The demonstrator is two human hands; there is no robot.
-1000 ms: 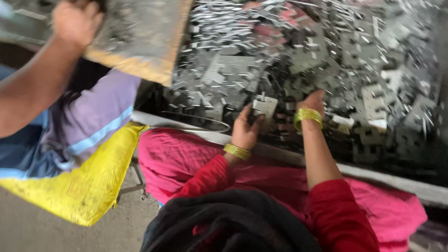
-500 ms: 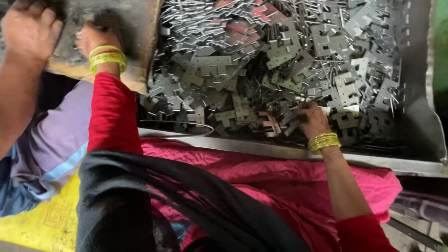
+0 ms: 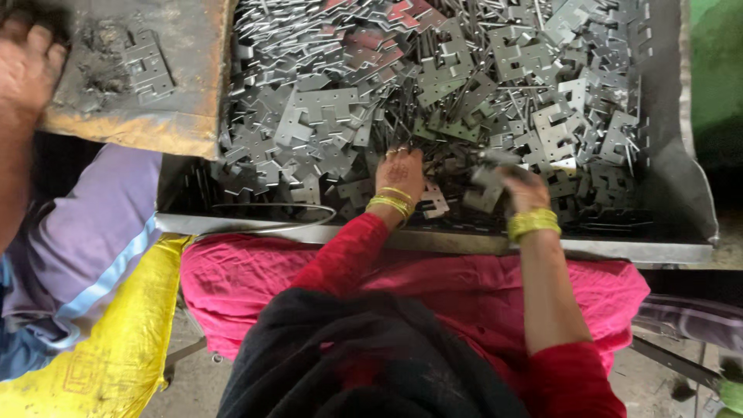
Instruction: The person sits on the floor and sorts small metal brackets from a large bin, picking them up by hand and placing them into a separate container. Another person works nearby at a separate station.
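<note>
A deep pile of flat grey stamped metal plates (image 3: 433,85) fills a dark metal tray (image 3: 673,193). My left hand (image 3: 398,172), yellow bangles at the wrist, lies palm down on the near part of the pile, its fingertips hidden among the plates. My right hand (image 3: 522,190), also in yellow bangles, is just right of it with its fingers curled round a blurred metal plate (image 3: 487,186) lifted slightly off the heap. Both arms are in red sleeves and reach over the tray's front rim (image 3: 464,241).
A worn wooden board (image 3: 162,116) carrying one metal plate (image 3: 147,66) sits at the upper left, over the tray's corner. Another person's hand (image 3: 23,70) rests by it, their purple sleeve (image 3: 85,240) below. Pink cloth (image 3: 248,279) and a yellow sack (image 3: 116,356) lie beneath.
My left hand has come off the wooden board at the upper left and dropped onto the pile beside my right hand. My right hand has shifted left holding a plate.
</note>
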